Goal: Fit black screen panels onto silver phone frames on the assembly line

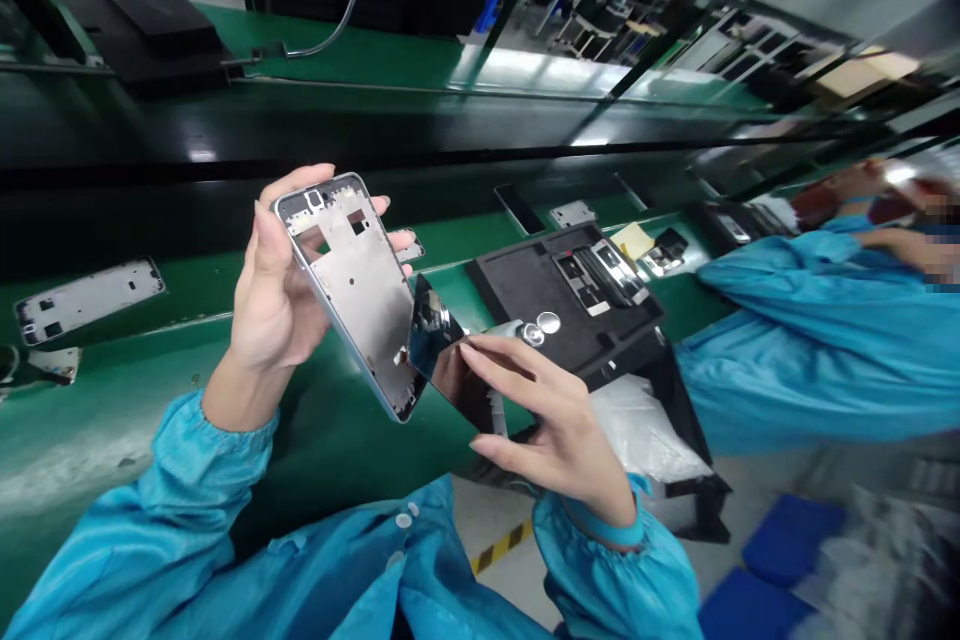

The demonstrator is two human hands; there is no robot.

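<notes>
My left hand (274, 295) grips a silver phone frame (352, 285) by its edges, tilted up in front of me with its inner side facing me. My right hand (547, 420) holds a dark glossy panel (442, 345) between thumb and fingers, its upper corner touching the right edge of the frame. Both arms wear blue sleeves. Below the hands lies the green bench (150, 390).
A black fixture tray (570, 295) with a phone part and small round pieces sits to the right. Another silver frame (86, 298) lies at the left on the bench. A co-worker in blue (810, 320) works at the right. The dark conveyor belt (375, 135) runs behind.
</notes>
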